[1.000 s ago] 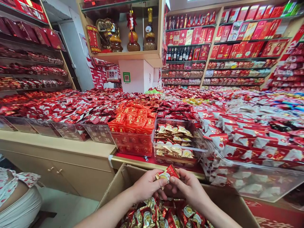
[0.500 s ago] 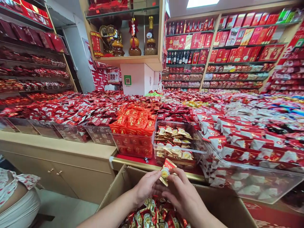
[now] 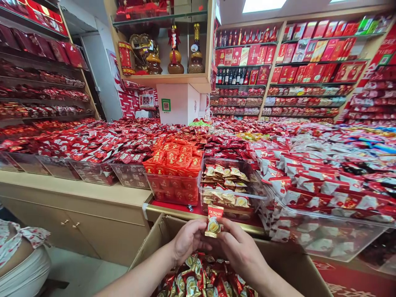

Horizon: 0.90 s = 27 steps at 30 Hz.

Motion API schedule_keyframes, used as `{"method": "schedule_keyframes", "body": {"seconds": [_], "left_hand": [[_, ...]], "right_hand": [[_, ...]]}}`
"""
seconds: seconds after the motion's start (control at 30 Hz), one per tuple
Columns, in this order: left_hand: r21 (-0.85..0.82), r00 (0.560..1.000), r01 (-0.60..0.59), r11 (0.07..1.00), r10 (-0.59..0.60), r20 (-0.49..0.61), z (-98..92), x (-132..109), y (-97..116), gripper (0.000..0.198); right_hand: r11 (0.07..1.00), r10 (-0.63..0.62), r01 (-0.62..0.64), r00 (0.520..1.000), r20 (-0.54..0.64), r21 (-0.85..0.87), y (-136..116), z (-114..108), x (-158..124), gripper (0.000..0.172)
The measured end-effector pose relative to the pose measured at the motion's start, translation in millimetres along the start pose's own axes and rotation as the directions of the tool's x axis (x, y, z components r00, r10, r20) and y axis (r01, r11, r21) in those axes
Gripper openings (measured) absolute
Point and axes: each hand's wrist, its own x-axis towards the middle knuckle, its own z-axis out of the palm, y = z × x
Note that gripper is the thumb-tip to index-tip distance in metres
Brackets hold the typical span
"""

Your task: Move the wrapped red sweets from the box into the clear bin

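Note:
Both hands hold one small red and gold sweet packet (image 3: 214, 221) marked DURIAN, upright, above an open cardboard box (image 3: 297, 268). My left hand (image 3: 187, 239) pinches its left side. My right hand (image 3: 239, 247) grips its right side with closed fingers. The box below holds several more red and gold packets (image 3: 201, 282). Just beyond the hands a clear plastic bin (image 3: 232, 187) holds the same kind of packets.
A wide counter carries clear bins heaped with red wrapped sweets; an orange-red pile (image 3: 175, 159) sits left of the clear bin. Shelves of red boxes and bottles (image 3: 278, 53) line the back. A wooden cabinet (image 3: 77, 214) stands at left. Another person's clothed body (image 3: 21, 260) shows bottom left.
The packet has been turned from tilted to upright, its front now facing me. Both hands stayed over the box, shifting slightly.

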Motion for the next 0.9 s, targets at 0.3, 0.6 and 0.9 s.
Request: {"method": "schedule_keyframes", "body": {"seconds": [0.3, 0.6, 0.9], "left_hand": [[0.006, 0.997, 0.056, 0.998, -0.056, 0.058, -6.9, 3, 0, 0.044], [0.121, 0.985, 0.158, 0.98, -0.166, 0.052, -10.6, 2, -9, 0.065], [0.252, 0.965, 0.242, 0.937, -0.259, 0.037, -13.7, 3, -19, 0.069]], "right_hand": [[0.988, -0.021, 0.034, 0.996, -0.089, 0.15, 1, -3, -2, 0.014], [0.991, -0.118, 0.089, 0.931, -0.346, -0.1, 10, -40, 47, 0.013], [0.843, 0.334, -0.338, 0.939, -0.087, -0.418, 70, -32, 151, 0.014]]}}
